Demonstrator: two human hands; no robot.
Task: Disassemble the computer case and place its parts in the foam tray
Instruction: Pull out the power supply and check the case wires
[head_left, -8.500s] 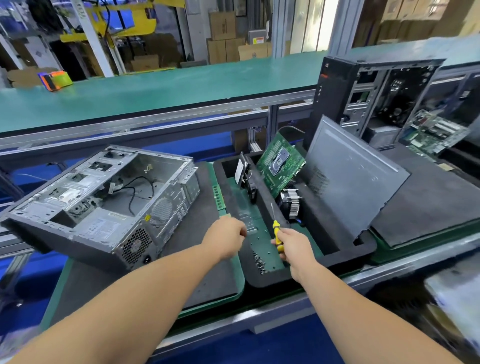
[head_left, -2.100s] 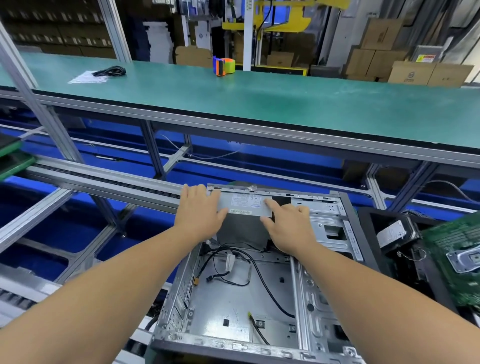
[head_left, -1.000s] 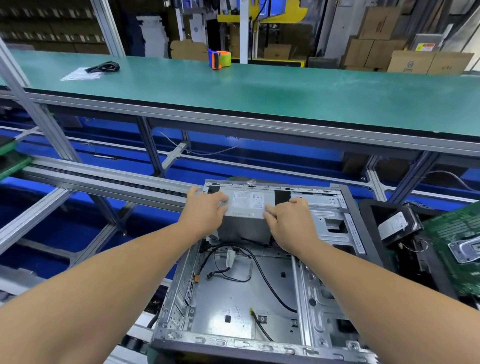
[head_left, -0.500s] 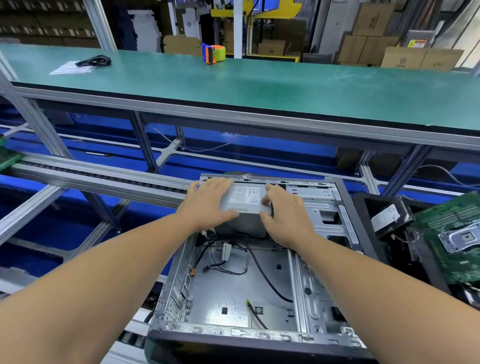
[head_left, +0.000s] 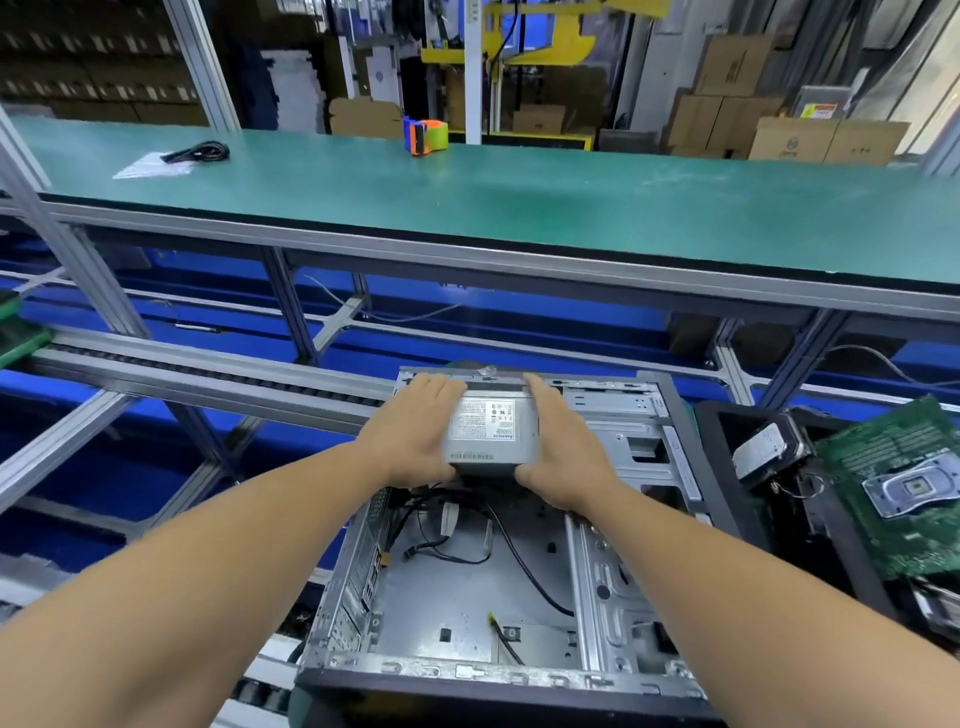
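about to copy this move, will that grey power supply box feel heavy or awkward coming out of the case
Probably dense for its size: the power supply is a solid metal box, and both the left hand and right hand hold its sides. It looks rigid, so no flexing. Black cables beneath it may drag or snag inside the case.

power supply (head_left: 491, 431) label, print too small to read
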